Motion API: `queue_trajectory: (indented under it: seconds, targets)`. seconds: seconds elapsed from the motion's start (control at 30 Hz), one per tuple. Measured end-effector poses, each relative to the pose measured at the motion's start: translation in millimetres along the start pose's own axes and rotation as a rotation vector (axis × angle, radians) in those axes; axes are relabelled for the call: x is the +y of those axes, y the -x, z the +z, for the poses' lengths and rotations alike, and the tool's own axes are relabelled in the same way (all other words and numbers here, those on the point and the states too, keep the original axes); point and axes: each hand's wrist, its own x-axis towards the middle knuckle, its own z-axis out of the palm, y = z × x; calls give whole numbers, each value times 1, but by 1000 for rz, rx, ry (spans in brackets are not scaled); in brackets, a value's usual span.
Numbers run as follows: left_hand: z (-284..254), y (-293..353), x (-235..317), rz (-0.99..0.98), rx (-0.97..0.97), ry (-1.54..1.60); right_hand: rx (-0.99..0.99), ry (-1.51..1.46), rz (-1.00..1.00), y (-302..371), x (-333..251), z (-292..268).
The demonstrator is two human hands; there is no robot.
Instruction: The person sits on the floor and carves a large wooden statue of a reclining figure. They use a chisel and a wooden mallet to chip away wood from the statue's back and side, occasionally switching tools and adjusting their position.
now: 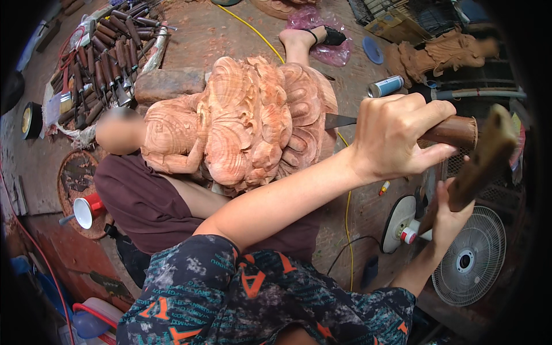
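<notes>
A reddish wooden statue (244, 123), densely carved with folds and petal shapes, lies on its side across my lap. Its head end is at the left, blurred out. My left hand (399, 135) is wrapped round the wooden handle of a chisel (341, 121), whose flat metal blade meets the petal-carved base at the statue's right end. Below and right of it, my right hand (449, 215) grips a dark wooden mallet (486, 152), raised at a slant close to the butt of the chisel handle. I cannot tell whether mallet and handle touch.
Many wooden-handled carving tools (109, 63) lie heaped at the far left, near a wooden block (168, 84). A red-and-white cup (85, 211) stands at left. On the right are a fan (467, 260), a blue can (386, 86) and another carving (440, 53). A yellow cord (259, 34) crosses the floor.
</notes>
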Motion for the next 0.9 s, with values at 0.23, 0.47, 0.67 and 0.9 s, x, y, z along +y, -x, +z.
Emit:
queue_trajectory:
  seconds: [0.23,0.47,0.67,0.9]
  targets:
    - [-5,3,-3,24,52,-3,-38,132,-64,3,8,-3]
    - [-3,4,-4,24,46,-7,-65,186,-32,8,8,-5]
    - [-4,5,-5,70,70,-54,-41,-38,53,14,9,2]
    - [-1,12,13,117,25,-29,-43,-112,127,14,17,-9]
